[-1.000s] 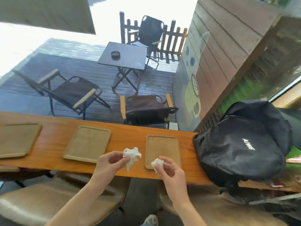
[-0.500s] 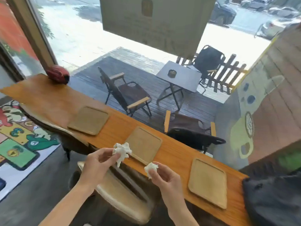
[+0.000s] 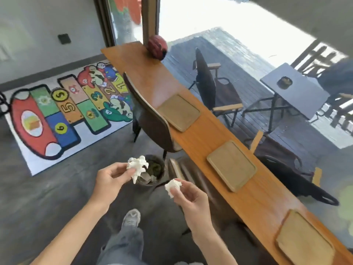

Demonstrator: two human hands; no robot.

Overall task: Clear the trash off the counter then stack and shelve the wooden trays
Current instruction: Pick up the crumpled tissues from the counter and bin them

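Wooden counter [image 3: 193, 131] holds 3 trays; both hands pinch crumpled white tissues.

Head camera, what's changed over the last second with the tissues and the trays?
The person turned left, away from the counter, bringing a floor bin into view just beyond the hands. The left hand and right hand each still pinch a crumpled tissue, left and right. Nothing was let go. The three wooden trays lie where they were.

The long wooden counter [image 3: 202, 129] carries three wooden trays [image 3: 179, 112] [image 3: 231, 165] [image 3: 304, 243] and a red helmet [image 3: 157, 47].
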